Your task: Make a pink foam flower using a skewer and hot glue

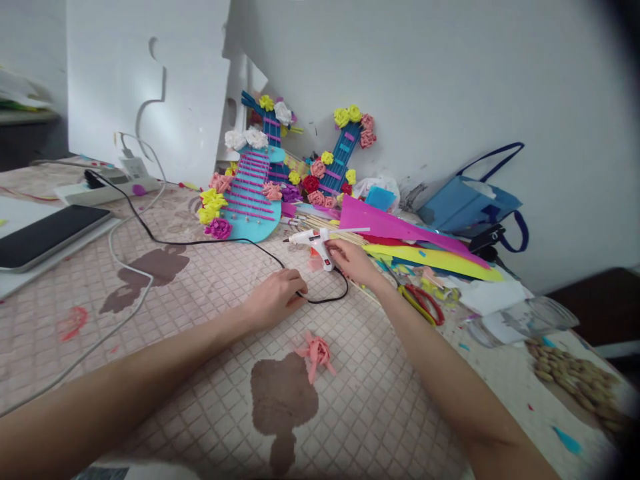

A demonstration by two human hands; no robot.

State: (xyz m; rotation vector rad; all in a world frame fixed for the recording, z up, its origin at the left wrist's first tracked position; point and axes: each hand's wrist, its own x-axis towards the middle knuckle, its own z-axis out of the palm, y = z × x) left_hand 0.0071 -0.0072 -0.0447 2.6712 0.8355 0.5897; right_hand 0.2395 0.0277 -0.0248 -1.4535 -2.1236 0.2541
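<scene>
My right hand [354, 263] is closed around the back of a white hot glue gun [306, 237], whose nozzle points left and whose clear glue stick juts out behind. Left of it, my left hand [276, 297] has its fingers curled on the gun's black cord [327, 301], which loops between the two hands. Closer to me, a salmon-pink crepe paper flower [319, 351] with loose strips lies on the patterned tablecloth [370, 407]. Part of the glue gun's handle is hidden by my right fingers.
Behind stand paper-flower decorations on a turquoise panel [250, 193] and a blue stick frame [343, 157]. Red-and-yellow scissors [423, 303], coloured paper sheets [400, 227] and peanuts [575, 380] lie at right. A power strip [107, 190] and a tablet [53, 235] lie left.
</scene>
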